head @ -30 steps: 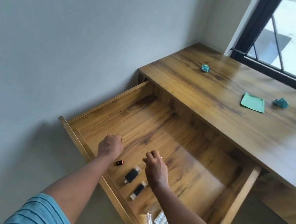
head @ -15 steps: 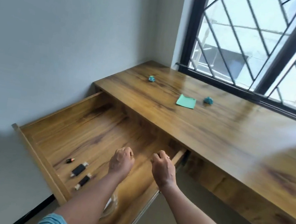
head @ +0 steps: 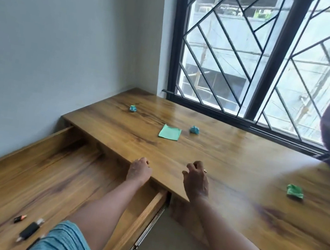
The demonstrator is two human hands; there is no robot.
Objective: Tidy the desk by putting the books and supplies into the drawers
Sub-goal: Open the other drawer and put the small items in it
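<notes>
Both hands hang over the front edge of the desk (head: 239, 169), and both are empty. The left hand (head: 139, 170) is loosely curled, almost a fist, at the place where the open drawer (head: 44, 170) goes under the desktop. The right hand (head: 196, 181) has its fingers bent and a little apart, ready to take something.

What is left to tidy lies ahead on the desktop. The flat green note (head: 170, 132) is at about 11 o'clock from the right hand and at 1 o'clock from the left; its long axis seems to run away from the person toward the window, though the wide lens may bend this. A crumpled blue paper (head: 194, 129) lies just beside it, another (head: 133, 108) farther back at 11 o'clock, and a green crumpled one (head: 295, 191) at 3 o'clock, well apart.

The right hand is a little nearer to the note, I judge. The drawer (it already holds some small dark items (head: 29, 230) at its front) lies at 8 o'clock.
</notes>
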